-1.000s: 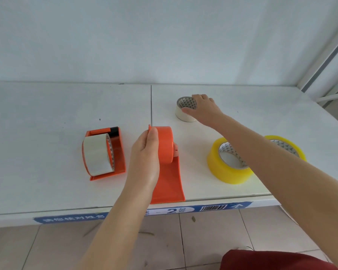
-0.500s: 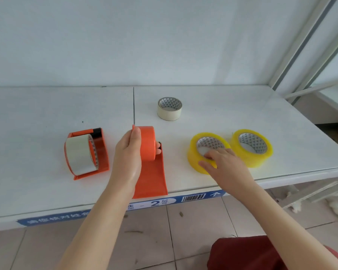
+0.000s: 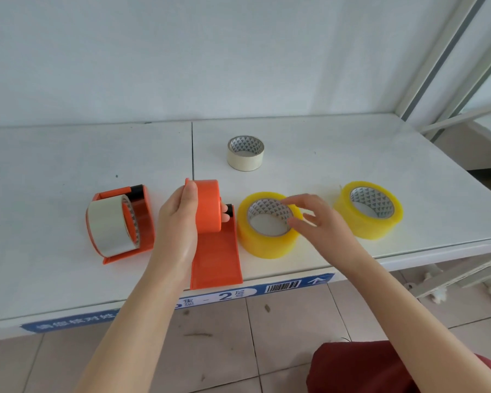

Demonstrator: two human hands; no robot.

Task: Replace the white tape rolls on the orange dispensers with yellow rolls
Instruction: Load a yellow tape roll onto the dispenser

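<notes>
While the left hand (image 3: 179, 222) keeps its grip wrapped around the bare orange drum of the near dispenser (image 3: 214, 236), thumb on top and fingers curled behind, the right hand (image 3: 321, 222) has come back from the far side of the counter (image 3: 309, 177) and now hovers at the right rim of the nearer yellow tape roll (image 3: 268, 224). Its fingers are spread and loosely curled, the grip apart, and whether a fingertip already touches the rim cannot be told. A second ago that hand was resting on the white tape roll (image 3: 245, 153), which now lies flat and alone toward the back of the counter, well apart from everything else. That roll seems to be the one removed from the held dispenser, so the first removal looks finished and the first loading looks about to begin. The nearer yellow roll lies flat just beside the dispenser's right edge, its patterned cardboard core facing up. A second yellow tape roll (image 3: 369, 209) lies flat farther right, near the counter's front edge. To the left stands the other orange dispenser (image 3: 124, 222), with its white roll (image 3: 111, 225) still mounted upright on the drum, so that swap is not yet started. By this reading the job is under halfway: both yellow rolls remain unmounted. A blue label strip (image 3: 224, 296) with a barcode runs along the counter's front edge.
</notes>
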